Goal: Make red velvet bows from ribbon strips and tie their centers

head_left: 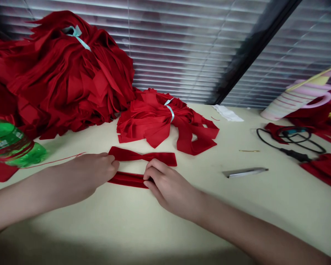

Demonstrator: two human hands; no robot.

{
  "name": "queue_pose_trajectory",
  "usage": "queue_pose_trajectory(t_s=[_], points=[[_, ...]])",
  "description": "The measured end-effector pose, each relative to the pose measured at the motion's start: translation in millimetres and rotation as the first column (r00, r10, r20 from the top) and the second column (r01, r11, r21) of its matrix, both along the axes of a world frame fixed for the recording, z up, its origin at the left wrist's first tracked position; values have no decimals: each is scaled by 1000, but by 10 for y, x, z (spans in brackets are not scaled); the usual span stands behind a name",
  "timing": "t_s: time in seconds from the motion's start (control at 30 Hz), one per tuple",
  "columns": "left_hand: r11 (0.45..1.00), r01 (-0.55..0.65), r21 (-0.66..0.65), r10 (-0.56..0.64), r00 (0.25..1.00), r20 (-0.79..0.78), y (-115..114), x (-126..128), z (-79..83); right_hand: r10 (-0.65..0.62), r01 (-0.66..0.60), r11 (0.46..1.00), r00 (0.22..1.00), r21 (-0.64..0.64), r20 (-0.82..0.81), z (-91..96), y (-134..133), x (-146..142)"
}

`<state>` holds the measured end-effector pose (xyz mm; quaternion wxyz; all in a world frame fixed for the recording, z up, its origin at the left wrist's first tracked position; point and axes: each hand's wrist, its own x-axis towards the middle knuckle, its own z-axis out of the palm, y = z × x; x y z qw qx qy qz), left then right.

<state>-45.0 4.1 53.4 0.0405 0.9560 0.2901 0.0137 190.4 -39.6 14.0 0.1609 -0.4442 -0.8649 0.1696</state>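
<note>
Two red velvet strips point(142, 157), one partly under right hand point(169, 187), left hand point(91, 173) touching

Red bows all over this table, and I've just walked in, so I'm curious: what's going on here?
A person's left hand holds the end of a red fabric bow, while the right hand pinches a narrow red strip just below it. Behind them sit a ribbon-tied bundle of red fabric and a large red heap.
</note>
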Motion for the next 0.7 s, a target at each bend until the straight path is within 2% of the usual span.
queue_pose_trajectory(t_s=[0.07,0.17,0.23,0.3,0.5,0.6,0.7], points=[[999,20,27,-19,999,-30,-24,96,14,16,-16,1000,1000,20,5,-2,6,-3],[997,53,-49,-49,996,71,-90,332,-20,16,-18,998,999,68,38,-14,5,-14],[992,101,-79,-88,985,151,-136,479,-84,0,-7,995,998,96,69,-25,-4,-22],[990,96,-98,-77,980,183,-163,570,-160,-15,5,994,996,110,89,-31,-12,-27],[985,13,-173,21,981,193,-100,582,-284,20,-30,997,991,70,131,-12,1,-28],[974,48,-223,-1,979,204,-54,567,-263,9,-11,1000,996,26,88,0,23,-14],[973,94,-209,-60,984,166,-38,559,-222,-13,12,999,999,-46,-29,7,57,23]])
